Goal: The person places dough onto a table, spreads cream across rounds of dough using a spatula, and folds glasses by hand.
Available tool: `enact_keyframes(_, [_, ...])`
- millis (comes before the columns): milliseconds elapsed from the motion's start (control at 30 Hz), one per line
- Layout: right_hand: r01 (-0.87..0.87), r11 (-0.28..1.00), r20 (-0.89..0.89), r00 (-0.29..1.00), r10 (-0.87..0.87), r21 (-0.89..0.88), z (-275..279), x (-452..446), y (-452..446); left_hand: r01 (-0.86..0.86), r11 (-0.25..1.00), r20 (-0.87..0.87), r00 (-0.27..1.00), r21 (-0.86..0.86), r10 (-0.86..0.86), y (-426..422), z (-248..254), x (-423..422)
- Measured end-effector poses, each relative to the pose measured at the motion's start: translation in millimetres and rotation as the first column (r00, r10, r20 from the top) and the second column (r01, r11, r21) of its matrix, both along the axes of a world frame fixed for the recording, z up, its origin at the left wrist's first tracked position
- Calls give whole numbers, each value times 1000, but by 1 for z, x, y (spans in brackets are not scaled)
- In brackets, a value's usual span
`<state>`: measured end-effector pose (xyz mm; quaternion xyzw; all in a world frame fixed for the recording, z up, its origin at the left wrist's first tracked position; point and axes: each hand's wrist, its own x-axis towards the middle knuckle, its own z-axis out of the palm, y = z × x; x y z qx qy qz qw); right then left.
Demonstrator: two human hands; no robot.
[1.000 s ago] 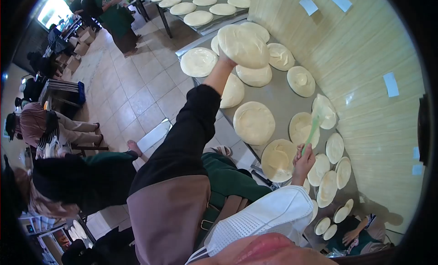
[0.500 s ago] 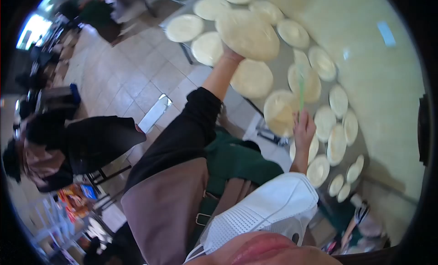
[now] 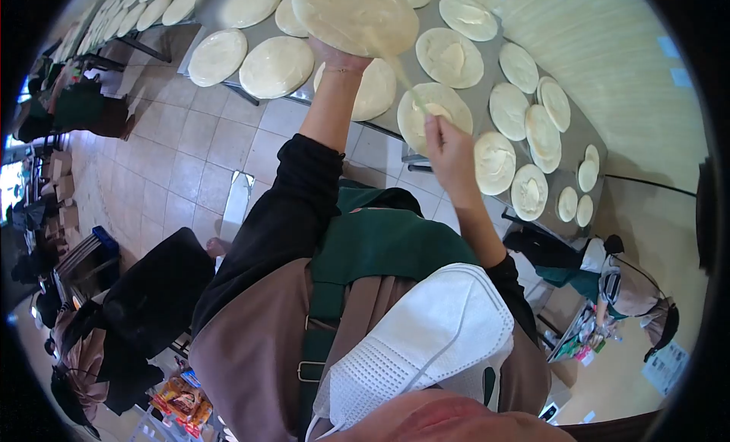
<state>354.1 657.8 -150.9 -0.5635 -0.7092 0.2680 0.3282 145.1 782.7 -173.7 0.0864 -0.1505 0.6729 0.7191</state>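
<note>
One large round of dough [image 3: 357, 17] rests raised on the left hand [image 3: 338, 56]; that grip is mostly hidden beneath, so its opening I cannot tell. The right hand's [image 3: 450, 147] grip is closed around a blurred spatula [image 3: 417, 100], pointing toward the raised dough. Other rounds [image 3: 276, 68] lie on the bench [image 3: 491, 69].

Under soft light a window [image 3: 11, 188] glares, edges bow into black, the spatula [image 3: 403, 78] blurs

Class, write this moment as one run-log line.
left hand: supporting pale disc | right hand: gripping spatula | spatula-disc contact: unclear | table: more discs
</note>
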Motion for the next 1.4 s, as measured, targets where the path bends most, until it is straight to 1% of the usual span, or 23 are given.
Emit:
enact_keyframes(100, [-203,977,64,978,199,71,8,-10,-13,-127,988,-19,991,92,130,20,-49,1])
enact_keyframes(133, [-236,969,59,971,232,77,6,-8,-13,-168,986,-106,980,17,169,25,-68,6])
enact_keyframes(167, [-192,979,-4,981,193,64,4,-4,-13,-247,968,-202,951,-45,233,31,-75,0])
enact_keyframes(233, [-134,989,-173,974,144,69,-8,-1,-4,-132,991,227,966,5,128,10,-50,-12])
enact_keyframes(267, [-91,993,-275,955,108,76,-17,7,1,-139,990,245,959,-34,143,5,-47,-16])
enact_keyframes(300, [-58,998,-362,931,46,-21,-22,20,7,-133,989,266,953,-71,147,0,-45,-26])
enact_keyframes(333, [-18,993,-433,900,-36,-120,-28,29,10,-184,982,253,949,-43,189,-9,-44,-45])
enact_keyframes(367, [-55,993,-445,895,2,-106,-21,32,17,-298,948,142,940,-109,312,-13,-43,-57])
enact_keyframes(400, [-43,977,-485,872,-65,-209,-9,36,19,-401,900,29,911,-170,412,-19,-41,-66])
enact_keyframes(433, [-25,950,-509,848,-145,-312,-1,37,18,-411,897,30,907,-163,421,-25,-38,-79])
enact_keyframes(500, [14,941,-515,834,-197,-337,7,28,15,-602,768,-156,799,-219,581,-37,-34,-103])
enact_keyframes(567, [56,909,-513,811,-283,-413,6,26,17,-385,923,216,900,-17,380,-46,-35,-121])
enact_keyframes(633, [-40,947,-482,867,-126,-320,-6,26,20,-376,926,199,911,41,361,-48,-21,-121])
enact_keyframes(700, [-100,995,-245,964,99,8,-6,13,23,-327,944,191,930,50,313,-51,-4,-111])
enact_keyframes(733, [-70,998,-240,968,69,4,0,5,24,-309,948,174,940,72,293,-50,2,-106])
enact_keyframes(800, [-181,964,-105,973,204,193,17,-5,24,-256,965,163,956,65,243,-46,6,-94])
enact_keyframes(967, [-141,969,7,990,143,204,14,-4,25,-158,985,157,977,73,145,-38,12,-64])
enact_keyframes(1067, [-154,978,40,988,150,143,-2,-1,6,-211,975,133,971,75,200,-27,6,-49])
enact_keyframes(1133, [-249,940,-101,955,278,234,-11,-5,-9,-250,966,114,964,69,241,-21,-2,-40])
enact_keyframes(1167, [-249,941,-99,956,277,228,-11,-4,-15,-270,961,102,959,66,263,-19,-7,-36])
enact_keyframes(1267, [-166,973,-194,961,195,158,-8,4,-17,-333,941,59,942,62,329,-14,-17,-27])
enact_keyframes(1333, [-107,984,-188,973,134,145,-16,18,-9,-375,924,27,927,71,374,-13,-17,-23])
enact_keyframes(1400, [-55,959,-520,848,-103,-279,-16,27,-7,-310,950,18,951,21,310,-20,-5,-23])
